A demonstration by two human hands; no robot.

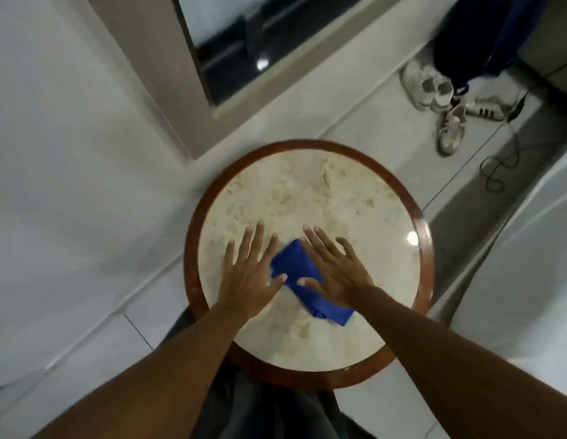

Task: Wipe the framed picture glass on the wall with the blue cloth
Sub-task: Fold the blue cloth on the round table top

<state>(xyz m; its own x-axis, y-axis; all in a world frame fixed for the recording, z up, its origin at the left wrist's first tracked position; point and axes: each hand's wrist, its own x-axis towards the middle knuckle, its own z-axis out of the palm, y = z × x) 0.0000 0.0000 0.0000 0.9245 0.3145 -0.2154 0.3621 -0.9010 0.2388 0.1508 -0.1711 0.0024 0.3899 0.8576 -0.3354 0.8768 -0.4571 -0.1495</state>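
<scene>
Blue cloth [302, 274] lies flat on the round table [310, 198], near-centre toward my side, folded into a rough rectangle running diagonally from upper left to lower right. My right hand [337, 275] is pressed palm-down over its right half, fingers [320, 245] spread and straight, thumb lying on the cloth's middle; nothing pinched, just flat contact. My left hand [248, 274] is palm-down on the tabletop just beside the cloth's left edge, fingers splayed wide and extended, thumb tip touching the cloth's left corner; index finger runs along its upper left edge, I can't tell if it overlaps the fabric. Neither hand grips anything. Both forearms come in bare from the bottom of the view, converging on the cloth, wrists low and roughly level with the table. Cloth is a saturated blue, matte, soft-looking, with a creased fold at its lower right end. Tabletop is pale mottled stone, glossy, with a lamp glare spot at right, ringed by a reddish-brown wooden rim. Framed picture [225, 49] is on the wall beyond the table, wide beige frame, dark reflective glass, well apart from the cloth. Floor is pale tile; white sneakers [434, 90] sit near the wall, upper right.
</scene>
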